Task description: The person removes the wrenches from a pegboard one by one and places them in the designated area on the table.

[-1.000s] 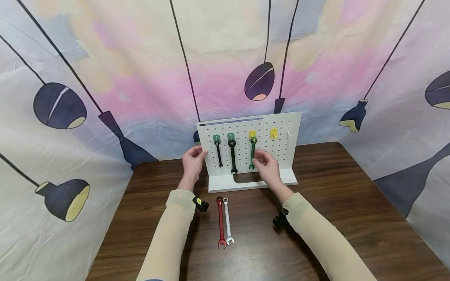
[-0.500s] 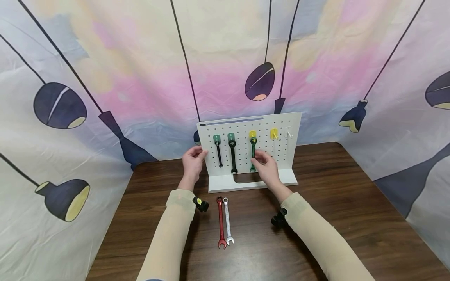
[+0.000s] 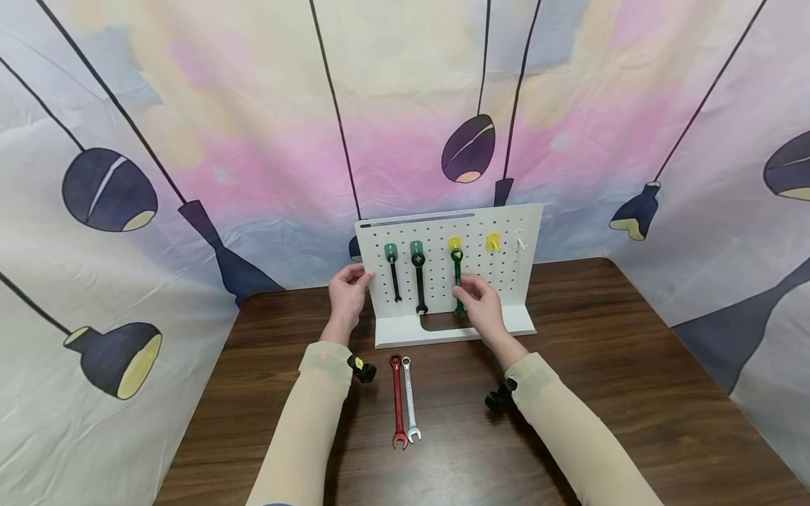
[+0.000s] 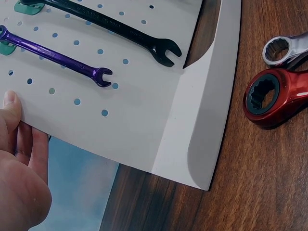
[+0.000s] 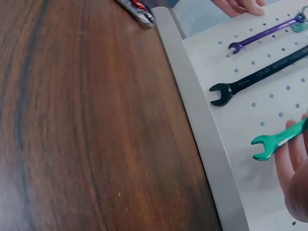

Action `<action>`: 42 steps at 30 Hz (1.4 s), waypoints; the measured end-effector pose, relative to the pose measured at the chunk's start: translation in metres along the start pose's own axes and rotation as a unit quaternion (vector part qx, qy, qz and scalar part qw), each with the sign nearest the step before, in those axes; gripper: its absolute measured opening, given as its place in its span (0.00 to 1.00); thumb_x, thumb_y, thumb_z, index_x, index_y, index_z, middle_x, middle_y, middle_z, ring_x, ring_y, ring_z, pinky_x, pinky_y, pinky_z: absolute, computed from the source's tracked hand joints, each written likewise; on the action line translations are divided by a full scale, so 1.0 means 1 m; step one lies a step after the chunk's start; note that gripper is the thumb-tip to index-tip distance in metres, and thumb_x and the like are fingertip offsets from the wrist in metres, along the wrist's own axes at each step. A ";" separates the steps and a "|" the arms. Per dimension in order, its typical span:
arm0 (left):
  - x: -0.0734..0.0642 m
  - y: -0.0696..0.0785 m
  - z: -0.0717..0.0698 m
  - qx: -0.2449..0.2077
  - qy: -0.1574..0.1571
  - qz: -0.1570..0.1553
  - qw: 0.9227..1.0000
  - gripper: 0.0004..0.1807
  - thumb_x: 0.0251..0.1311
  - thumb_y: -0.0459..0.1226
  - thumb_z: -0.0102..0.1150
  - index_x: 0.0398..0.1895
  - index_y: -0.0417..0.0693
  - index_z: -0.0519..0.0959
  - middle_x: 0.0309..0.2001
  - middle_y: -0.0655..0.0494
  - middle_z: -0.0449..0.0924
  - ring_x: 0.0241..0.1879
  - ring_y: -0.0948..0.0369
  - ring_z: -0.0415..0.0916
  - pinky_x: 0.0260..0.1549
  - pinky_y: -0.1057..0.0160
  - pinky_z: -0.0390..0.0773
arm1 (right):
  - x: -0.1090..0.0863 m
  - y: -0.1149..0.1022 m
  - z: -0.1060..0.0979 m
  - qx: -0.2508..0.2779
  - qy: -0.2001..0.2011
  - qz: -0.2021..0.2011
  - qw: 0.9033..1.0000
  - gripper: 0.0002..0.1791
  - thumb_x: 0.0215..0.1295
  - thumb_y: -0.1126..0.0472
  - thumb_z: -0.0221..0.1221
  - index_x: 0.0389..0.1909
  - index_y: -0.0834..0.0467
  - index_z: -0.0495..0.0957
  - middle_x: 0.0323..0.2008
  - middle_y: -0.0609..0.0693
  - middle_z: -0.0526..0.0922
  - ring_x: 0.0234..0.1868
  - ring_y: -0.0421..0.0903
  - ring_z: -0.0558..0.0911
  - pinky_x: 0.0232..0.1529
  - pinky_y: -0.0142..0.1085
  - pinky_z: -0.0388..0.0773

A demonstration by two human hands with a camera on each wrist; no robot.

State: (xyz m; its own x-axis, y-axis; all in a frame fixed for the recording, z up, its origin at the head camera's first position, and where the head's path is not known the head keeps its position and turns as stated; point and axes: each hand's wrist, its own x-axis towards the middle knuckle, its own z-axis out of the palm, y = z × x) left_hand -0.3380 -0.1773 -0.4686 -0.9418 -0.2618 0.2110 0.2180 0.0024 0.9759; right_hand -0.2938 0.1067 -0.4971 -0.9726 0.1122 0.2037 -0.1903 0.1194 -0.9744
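Observation:
My left hand [image 3: 345, 295] pinches the left edge of a white pegboard [image 3: 405, 230] that stands upright on the table. My right hand [image 3: 484, 309] holds a green combination wrench [image 5: 274, 143] between thumb and fingers, in front of the board. The wrench's ring end lies at a yellow hook [image 3: 455, 242]; whether the ring sits fully over it I cannot tell. A purple wrench [image 4: 55, 56] and a larger black wrench [image 4: 115, 24] hang from green hooks to the left.
A red wrench [image 3: 398, 404] and a silver wrench [image 3: 410, 400] lie side by side on the brown wooden table [image 3: 569, 344], in front of the board. Another yellow hook [image 3: 493, 242] and a clear hook [image 3: 519, 241] carry nothing. A patterned cloth [image 3: 405, 105] hangs behind.
The green wrench has shifted slightly down and to the right, with my right hand on it. My left hand stays at the board's edge.

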 end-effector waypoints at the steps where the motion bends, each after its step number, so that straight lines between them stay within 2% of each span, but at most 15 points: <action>1: 0.000 0.000 0.000 0.001 0.001 0.000 1.000 0.08 0.67 0.28 0.72 0.47 0.37 0.88 0.34 0.61 0.83 0.35 0.65 0.80 0.53 0.40 0.81 | 0.000 0.000 -0.001 0.000 -0.002 0.002 1.000 0.17 0.77 0.59 0.66 0.60 0.62 0.83 0.60 0.57 0.83 0.56 0.51 0.82 0.54 0.37 0.79; 4: 0.000 0.000 -0.001 0.004 0.001 -0.002 1.000 0.08 0.67 0.29 0.72 0.47 0.37 0.88 0.34 0.61 0.84 0.35 0.65 0.80 0.51 0.42 0.82 | -0.002 0.001 -0.003 0.007 -0.013 0.014 1.000 0.18 0.77 0.59 0.66 0.62 0.61 0.83 0.59 0.56 0.83 0.54 0.50 0.83 0.49 0.33 0.80; 8: 0.001 -0.001 -0.002 0.005 -0.004 -0.002 1.000 0.08 0.68 0.29 0.72 0.48 0.37 0.88 0.34 0.61 0.84 0.35 0.65 0.80 0.47 0.48 0.83 | -0.006 -0.001 -0.009 0.014 -0.031 0.035 0.999 0.17 0.77 0.57 0.67 0.61 0.58 0.84 0.50 0.56 0.87 0.50 0.48 0.85 0.44 0.33 0.82; 13: 0.001 -0.002 -0.002 0.006 -0.008 -0.001 1.000 0.09 0.68 0.30 0.72 0.49 0.37 0.88 0.34 0.61 0.84 0.35 0.64 0.81 0.43 0.58 0.83 | -0.011 -0.008 -0.017 0.015 -0.044 0.047 0.998 0.18 0.75 0.56 0.69 0.61 0.58 0.84 0.46 0.53 0.88 0.46 0.47 0.85 0.43 0.35 0.83; 17: 0.000 -0.001 -0.003 0.007 -0.009 -0.004 1.000 0.09 0.68 0.31 0.73 0.48 0.38 0.88 0.35 0.59 0.84 0.36 0.63 0.81 0.47 0.51 0.84 | -0.016 -0.010 -0.022 0.011 -0.049 0.055 0.997 0.20 0.75 0.56 0.69 0.62 0.59 0.84 0.46 0.54 0.88 0.45 0.47 0.85 0.42 0.35 0.83; 21: 0.000 0.000 -0.003 0.006 -0.008 -0.007 1.000 0.09 0.67 0.31 0.73 0.48 0.38 0.88 0.35 0.59 0.84 0.36 0.62 0.81 0.50 0.44 0.83 | -0.020 -0.013 -0.023 0.020 -0.069 0.063 0.995 0.21 0.76 0.57 0.68 0.64 0.63 0.82 0.47 0.57 0.88 0.48 0.52 0.87 0.48 0.44 0.86; 24: 0.000 0.000 -0.003 0.007 -0.008 -0.003 1.000 0.09 0.67 0.31 0.73 0.48 0.38 0.89 0.34 0.60 0.84 0.35 0.63 0.80 0.47 0.49 0.84 | -0.022 -0.016 -0.024 0.030 -0.076 0.064 0.995 0.22 0.76 0.58 0.67 0.64 0.64 0.81 0.48 0.58 0.87 0.49 0.54 0.89 0.52 0.50 0.86; 31: 0.000 -0.001 -0.003 0.003 -0.006 0.001 1.000 0.09 0.68 0.30 0.73 0.48 0.37 0.88 0.34 0.61 0.84 0.35 0.64 0.81 0.42 0.57 0.83 | -0.025 -0.020 -0.026 0.036 -0.081 0.074 0.993 0.23 0.77 0.58 0.67 0.66 0.66 0.80 0.51 0.62 0.87 0.49 0.54 0.90 0.50 0.44 0.86; 35: -0.001 -0.001 -0.002 0.001 -0.007 -0.002 1.000 0.09 0.68 0.30 0.72 0.48 0.37 0.88 0.34 0.60 0.84 0.36 0.64 0.81 0.42 0.62 0.83 | -0.027 -0.025 -0.026 0.034 -0.078 0.078 0.993 0.25 0.76 0.58 0.68 0.66 0.67 0.79 0.50 0.59 0.87 0.49 0.56 0.89 0.51 0.48 0.86; 37: 0.000 -0.001 -0.002 0.001 -0.007 -0.002 1.000 0.09 0.68 0.30 0.72 0.49 0.37 0.88 0.34 0.60 0.84 0.36 0.64 0.81 0.41 0.64 0.83 | -0.028 -0.028 -0.027 0.031 -0.076 0.077 0.994 0.25 0.75 0.59 0.68 0.66 0.68 0.79 0.48 0.57 0.88 0.47 0.52 0.89 0.51 0.49 0.86; 38: 0.000 -0.001 -0.001 0.001 -0.007 -0.001 1.000 0.09 0.68 0.30 0.72 0.49 0.37 0.88 0.34 0.60 0.84 0.35 0.64 0.81 0.42 0.62 0.84 | -0.028 -0.029 -0.027 0.030 -0.076 0.077 0.994 0.25 0.75 0.59 0.68 0.65 0.68 0.79 0.47 0.57 0.88 0.47 0.54 0.89 0.51 0.49 0.86; 42: 0.001 -0.001 -0.002 0.001 -0.007 0.001 1.000 0.09 0.68 0.30 0.72 0.48 0.37 0.88 0.34 0.60 0.84 0.35 0.64 0.81 0.44 0.56 0.84 | -0.029 -0.032 -0.029 0.031 -0.077 0.074 0.994 0.24 0.75 0.60 0.68 0.65 0.68 0.80 0.46 0.54 0.86 0.42 0.46 0.88 0.46 0.43 0.87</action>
State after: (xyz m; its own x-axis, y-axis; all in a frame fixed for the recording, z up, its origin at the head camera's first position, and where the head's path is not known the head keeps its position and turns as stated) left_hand -0.3383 -0.1792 -0.4699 -0.9449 -0.2485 0.2132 0.2188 0.0054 0.9758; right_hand -0.2557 0.1279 -0.4696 -0.9985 -0.0296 0.0460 -0.0475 0.0519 -0.9975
